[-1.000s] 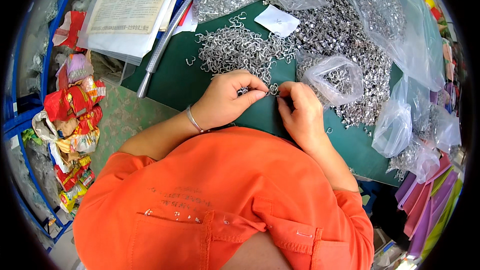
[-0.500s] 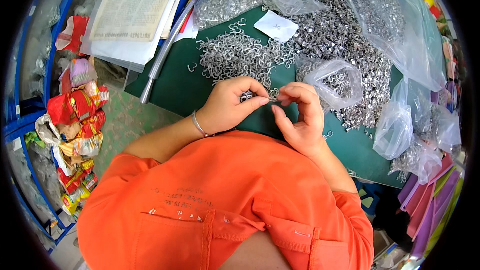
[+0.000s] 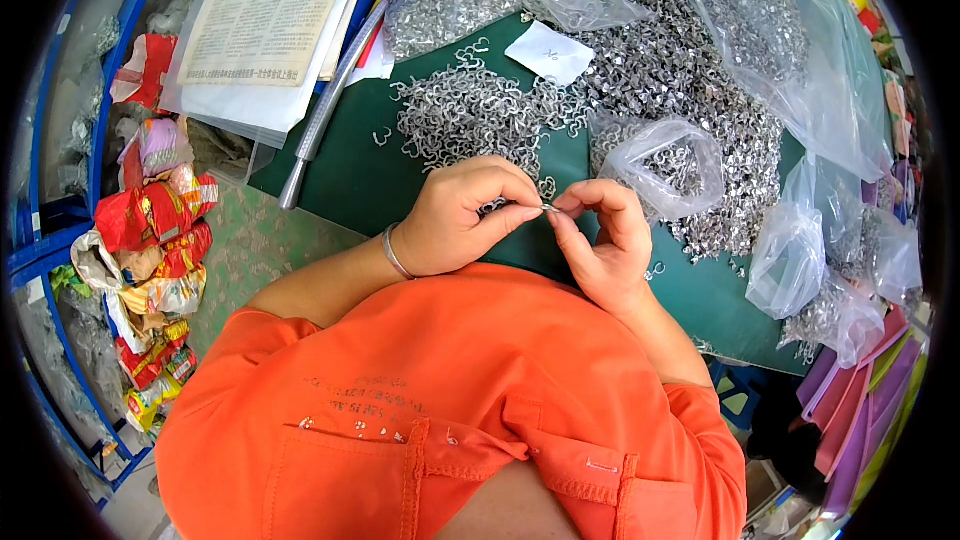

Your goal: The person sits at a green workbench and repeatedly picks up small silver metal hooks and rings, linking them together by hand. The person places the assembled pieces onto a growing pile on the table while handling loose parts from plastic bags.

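Near the front edge of the green table (image 3: 330, 180), my two hands meet fingertip to fingertip. My left hand (image 3: 465, 215) is closed, thumb and forefinger pinching a small silvery metal piece (image 3: 547, 207); its exact shape is too small to tell. From the other side, my right hand (image 3: 607, 240) pinches the same piece between thumb and fingers. Just beyond them lies a heap of curved metal hooks (image 3: 470, 115), a few loose ones close to my left fingertips. To the right spreads a larger heap of small folded metal clips (image 3: 690, 80).
A clear plastic bag (image 3: 670, 170) rests open on the right heap. A white paper slip (image 3: 550, 52) lies between the heaps. At left are a metal tube (image 3: 333, 105) and a newspaper stack (image 3: 265, 30). Blue shelving (image 3: 45, 250) and colourful wrappers (image 3: 155, 210) stand beside the table.
My right thumb and fingers have closed from slightly apart into a pinch on the small metal piece. My left hand has hardly moved.
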### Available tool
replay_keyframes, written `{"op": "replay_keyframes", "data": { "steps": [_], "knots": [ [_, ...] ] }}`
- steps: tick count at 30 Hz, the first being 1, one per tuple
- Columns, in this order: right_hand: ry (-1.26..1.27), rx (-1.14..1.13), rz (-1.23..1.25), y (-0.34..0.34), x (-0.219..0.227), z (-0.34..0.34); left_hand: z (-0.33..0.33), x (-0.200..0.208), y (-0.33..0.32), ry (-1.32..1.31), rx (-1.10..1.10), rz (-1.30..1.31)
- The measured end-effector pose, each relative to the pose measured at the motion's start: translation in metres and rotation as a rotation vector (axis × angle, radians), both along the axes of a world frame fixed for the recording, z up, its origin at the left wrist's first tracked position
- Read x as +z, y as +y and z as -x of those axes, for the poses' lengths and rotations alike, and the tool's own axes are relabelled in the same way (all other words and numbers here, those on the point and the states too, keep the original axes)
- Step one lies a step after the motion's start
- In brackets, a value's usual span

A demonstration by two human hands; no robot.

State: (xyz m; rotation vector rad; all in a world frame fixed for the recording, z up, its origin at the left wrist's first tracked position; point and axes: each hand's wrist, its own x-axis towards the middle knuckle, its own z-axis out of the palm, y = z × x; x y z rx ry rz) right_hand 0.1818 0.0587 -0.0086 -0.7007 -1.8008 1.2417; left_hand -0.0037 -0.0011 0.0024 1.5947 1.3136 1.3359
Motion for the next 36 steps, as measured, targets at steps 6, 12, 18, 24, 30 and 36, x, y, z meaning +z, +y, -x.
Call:
{"op": "replay_keyframes", "data": {
  "steps": [6,12,18,24,30,36],
  "knots": [
    [-0.118,-0.081,-0.530,0.026,0.035,-0.015,0.002,-0.001,-0.002,-0.055,0.035,0.055],
    [-0.491,-0.419,-0.748,0.051,0.057,-0.031,0.007,-0.001,-0.006,-0.098,0.091,0.144],
    [-0.401,0.146,-0.564,0.024,0.020,0.004,0.004,0.002,-0.004,-0.084,0.101,0.124],
    [-0.485,0.144,-0.436,0.026,0.007,0.002,0.008,0.002,-0.006,-0.080,0.108,0.144],
    [-0.299,0.073,-0.082,0.020,0.016,0.001,0.003,-0.001,-0.004,-0.071,0.068,0.209],
    [-0.090,0.097,-0.049,0.014,0.017,0.001,0.002,-0.001,0.001,-0.026,-0.005,0.114]
  ]
}}
